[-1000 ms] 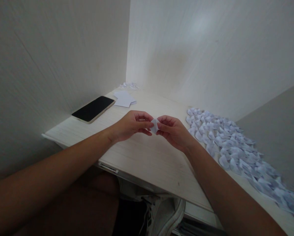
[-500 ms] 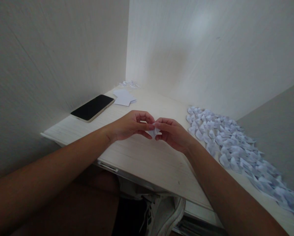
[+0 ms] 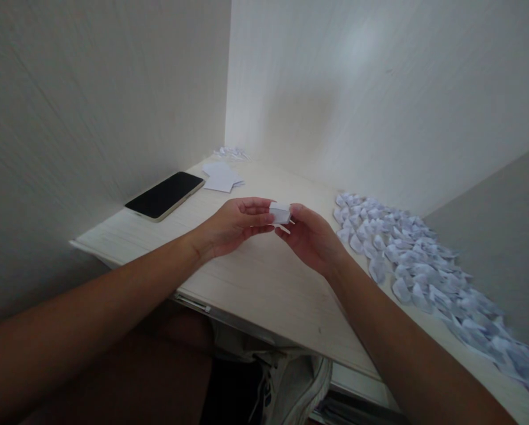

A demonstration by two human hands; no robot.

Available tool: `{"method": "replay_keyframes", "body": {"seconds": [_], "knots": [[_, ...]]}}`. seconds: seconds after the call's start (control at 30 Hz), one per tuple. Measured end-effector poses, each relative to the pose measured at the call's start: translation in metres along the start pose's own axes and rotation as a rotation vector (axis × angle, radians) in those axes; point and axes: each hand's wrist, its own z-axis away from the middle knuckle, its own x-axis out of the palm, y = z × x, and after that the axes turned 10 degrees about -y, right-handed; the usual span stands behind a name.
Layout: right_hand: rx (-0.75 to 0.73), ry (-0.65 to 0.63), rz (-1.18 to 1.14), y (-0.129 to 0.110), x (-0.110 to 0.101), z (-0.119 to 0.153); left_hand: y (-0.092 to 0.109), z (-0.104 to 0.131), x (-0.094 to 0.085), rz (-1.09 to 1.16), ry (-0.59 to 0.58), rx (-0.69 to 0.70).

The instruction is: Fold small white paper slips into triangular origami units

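Note:
A small folded piece of white paper is held up above the desk between my two hands. My left hand pinches its left side, thumb in front and fingers behind. On the other side, my right hand has its thumb and fingertips on the paper's right edge. To the right lies a long spread of many small folded white paper pieces. Flat white paper sheets rest in a loose stack beyond my left hand.
A phone with a dark screen lies at the desk's left edge. Thin white paper scraps sit in the back corner. Pale walls close in the white desk behind and at the left. Below its front edge is a shoe.
The folded paper has been turned and now shows a wider, flatter face. My hands have shifted slightly apart, with the right thumb moved to the paper's right edge.

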Motion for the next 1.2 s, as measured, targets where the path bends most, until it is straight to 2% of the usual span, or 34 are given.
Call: {"method": "replay_keyframes", "body": {"seconds": [0.23,0.33,0.43,0.67,0.83,1.0,1.2], "knots": [[0.066,-0.116,0.177,-0.0049,-0.0042,0.0027,0.0027,0.0012,-0.0047,0.028,0.013,0.015],[0.045,-0.088,0.186,-0.0049,-0.0064,0.0015,0.0038,0.0016,-0.0060,0.030,-0.009,-0.026],[0.029,-0.053,0.161,-0.0034,-0.0064,0.0005,0.0043,0.0021,-0.0057,0.028,-0.102,-0.094],[-0.011,-0.032,0.066,-0.0013,-0.0006,0.0010,0.0064,0.0035,-0.0007,0.030,-0.164,-0.041],[0.021,-0.049,0.074,-0.0035,-0.0011,0.0022,0.0069,0.0035,-0.0001,-0.009,-0.102,-0.028],[0.032,-0.025,0.218,-0.0028,-0.0065,0.0019,0.0054,0.0025,-0.0023,-0.054,-0.046,-0.047],[0.041,0.005,0.246,-0.0006,-0.0088,0.0001,0.0001,0.0003,-0.0030,-0.137,-0.010,-0.066]]}}
